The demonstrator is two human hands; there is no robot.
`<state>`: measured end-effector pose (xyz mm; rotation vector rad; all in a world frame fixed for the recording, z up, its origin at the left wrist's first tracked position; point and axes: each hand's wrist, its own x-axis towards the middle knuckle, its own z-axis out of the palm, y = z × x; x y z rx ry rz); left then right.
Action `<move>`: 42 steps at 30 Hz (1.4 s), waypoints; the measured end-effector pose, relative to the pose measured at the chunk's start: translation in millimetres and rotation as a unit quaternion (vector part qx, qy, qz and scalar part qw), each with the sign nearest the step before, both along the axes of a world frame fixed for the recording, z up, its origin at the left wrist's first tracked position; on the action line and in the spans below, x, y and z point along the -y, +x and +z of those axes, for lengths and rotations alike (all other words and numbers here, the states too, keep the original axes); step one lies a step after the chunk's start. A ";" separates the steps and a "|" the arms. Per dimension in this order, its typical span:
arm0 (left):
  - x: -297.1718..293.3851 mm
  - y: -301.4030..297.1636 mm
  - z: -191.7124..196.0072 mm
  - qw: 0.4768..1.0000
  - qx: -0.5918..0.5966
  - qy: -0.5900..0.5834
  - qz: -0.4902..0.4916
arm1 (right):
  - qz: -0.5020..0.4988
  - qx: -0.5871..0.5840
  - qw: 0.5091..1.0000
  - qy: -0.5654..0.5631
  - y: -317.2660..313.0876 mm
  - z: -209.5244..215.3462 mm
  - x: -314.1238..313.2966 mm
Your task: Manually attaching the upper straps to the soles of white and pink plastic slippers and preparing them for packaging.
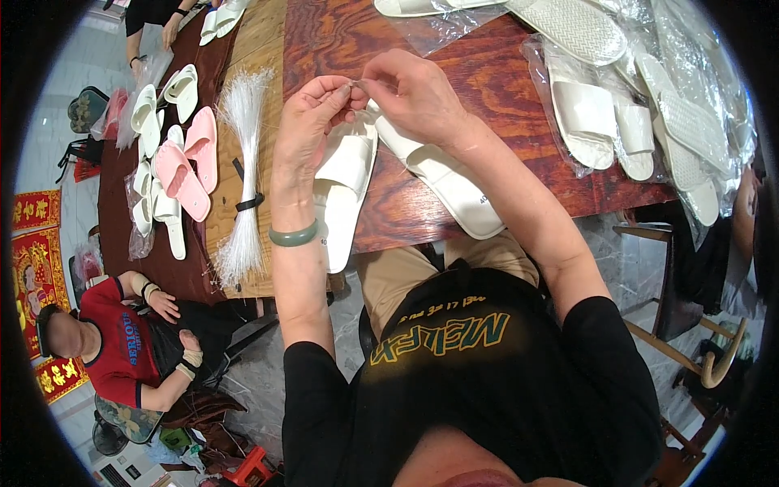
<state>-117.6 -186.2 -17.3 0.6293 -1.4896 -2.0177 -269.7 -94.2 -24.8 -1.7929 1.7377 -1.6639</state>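
My left hand (312,114), below which a green bangle circles the wrist, is closed in a pinch with thumb and forefinger together. My right hand (418,97) pinches right beside it, and the fingertips of both nearly meet. Whatever sits between them is too small to make out. Directly under my hands lie a left white slide sandal (341,215) and a right white slide sandal (466,199), toes close together and heels toward me. My hands partly cover their straps and toes. Left of my forearm, a bundle of thin clear strands (245,114) is tied with a black band (249,202).
White sandals in clear plastic bags (588,114) pile up at the right. On the brown-covered left table lie pink slides (180,183) and several white ones (146,122). A person in a red shirt (122,349) sits at the left; another person's hand (171,31) shows at upper left.
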 end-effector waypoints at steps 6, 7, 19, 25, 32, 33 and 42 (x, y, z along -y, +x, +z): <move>2.0 0.5 -2.4 1.000 0.009 -0.028 -0.002 | 0.037 -0.016 0.999 -0.012 -2.2 -4.2 3.3; 1.7 0.4 -2.0 0.999 0.016 -0.038 0.001 | 0.037 -0.016 0.999 -0.012 -1.8 -3.7 2.9; -5.3 -2.5 2.0 0.995 0.049 -0.082 0.043 | -0.025 -0.044 0.999 0.015 0.1 -3.7 1.5; -5.1 -2.5 2.2 0.994 0.048 -0.079 0.058 | -0.011 -0.041 0.999 0.011 0.5 -6.7 3.4; -6.5 -2.4 3.8 0.995 0.042 -0.069 0.060 | -0.027 -0.050 0.998 0.019 -0.3 -4.6 1.6; -6.8 -2.2 4.4 0.995 0.043 -0.070 0.060 | -0.021 -0.050 0.998 0.024 -0.5 -4.1 1.5; -7.2 -1.4 4.9 0.996 0.044 -0.057 0.049 | -0.001 -0.021 1.000 0.005 0.9 -4.8 1.8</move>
